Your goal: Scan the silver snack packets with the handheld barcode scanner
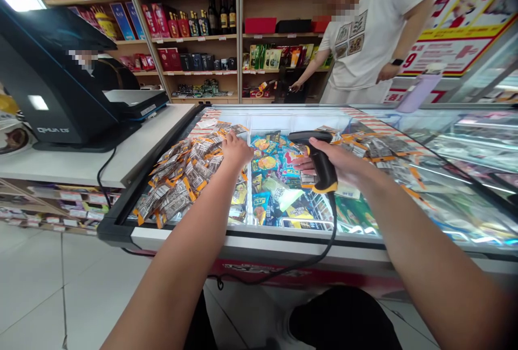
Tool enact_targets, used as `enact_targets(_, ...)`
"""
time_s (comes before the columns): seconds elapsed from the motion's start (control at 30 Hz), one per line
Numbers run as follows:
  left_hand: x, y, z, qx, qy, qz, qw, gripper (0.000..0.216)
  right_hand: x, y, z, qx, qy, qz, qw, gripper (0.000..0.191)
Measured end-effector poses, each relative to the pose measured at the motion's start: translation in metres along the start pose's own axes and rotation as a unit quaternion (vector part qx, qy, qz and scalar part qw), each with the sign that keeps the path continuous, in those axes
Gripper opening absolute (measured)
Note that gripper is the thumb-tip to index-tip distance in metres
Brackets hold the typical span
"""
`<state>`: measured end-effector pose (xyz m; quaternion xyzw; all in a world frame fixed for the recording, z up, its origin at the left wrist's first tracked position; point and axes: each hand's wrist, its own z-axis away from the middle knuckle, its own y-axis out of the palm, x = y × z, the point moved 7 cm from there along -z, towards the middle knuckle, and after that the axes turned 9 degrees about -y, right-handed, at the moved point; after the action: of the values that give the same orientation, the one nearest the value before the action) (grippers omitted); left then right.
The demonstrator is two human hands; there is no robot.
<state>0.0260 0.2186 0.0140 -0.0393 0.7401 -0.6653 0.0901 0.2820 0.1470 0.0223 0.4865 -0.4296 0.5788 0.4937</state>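
My right hand (338, 158) grips a black and yellow barcode scanner (321, 169) above the glass top of a chest freezer (283, 239). The scanner's cable (332, 231) hangs from its handle and loops down over the freezer's front. On the left, my left hand (237, 149) lies on the right edge of a heap of small snack packets (178, 191) with orange edges, its fingers spread over them. Whether a packet is under those fingertips is hidden. More such packets (374, 148) lie spread on the glass to the right of the scanner.
Bagged frozen goods (267, 164) show inside the freezer. A checkout terminal (60, 80) stands on the white counter (137, 145) at left. Beyond the freezer a person in a white T-shirt (364, 53) reaches toward the shelves (198, 40). A lilac bottle (421, 88) stands at right.
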Motion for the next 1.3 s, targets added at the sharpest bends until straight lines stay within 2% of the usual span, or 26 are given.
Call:
enact_targets(0.33,0.000,-0.005,0.006,-0.050,0.006,0.017,0.999,0.064,0.006,0.006,0.007,-0.004,-0.015,-0.001,1.000,0.039)
enact_targets(0.53,-0.013,-0.019,0.018,-0.073,0.081,0.054,0.993,0.050,0.014,-0.015,0.006,-0.103,-0.025,0.026,0.994,0.031)
enact_targets(0.63,-0.027,-0.022,0.023,-0.051,0.168,0.096,0.980,0.046,0.019,-0.027,0.005,-0.135,-0.036,0.047,0.989,0.029)
enact_targets(0.73,-0.038,-0.021,0.032,-0.003,0.272,0.140,0.952,0.051,0.021,-0.033,0.006,-0.149,-0.048,0.073,0.985,0.028)
enact_targets(0.8,-0.041,-0.022,0.041,0.015,0.306,0.170,0.937,0.053,0.022,-0.035,0.007,-0.162,-0.058,0.087,0.981,0.028)
enact_targets(0.93,-0.047,-0.023,0.056,0.002,0.304,0.169,0.938,0.046,0.024,-0.028,0.009,-0.143,-0.066,0.081,0.984,0.030)
enact_targets(1.03,-0.055,-0.013,0.058,0.003,0.271,0.110,0.956,0.062,0.027,-0.026,0.012,-0.149,-0.077,0.085,0.982,0.031)
enact_targets(1.1,-0.060,-0.009,0.055,0.004,0.265,0.092,0.960,0.059,0.029,-0.025,0.013,-0.153,-0.089,0.086,0.980,0.031)
enact_targets(1.3,-0.059,-0.017,0.057,0.051,0.331,0.166,0.927,0.052,0.033,-0.026,0.014,-0.168,-0.111,0.102,0.974,0.028)
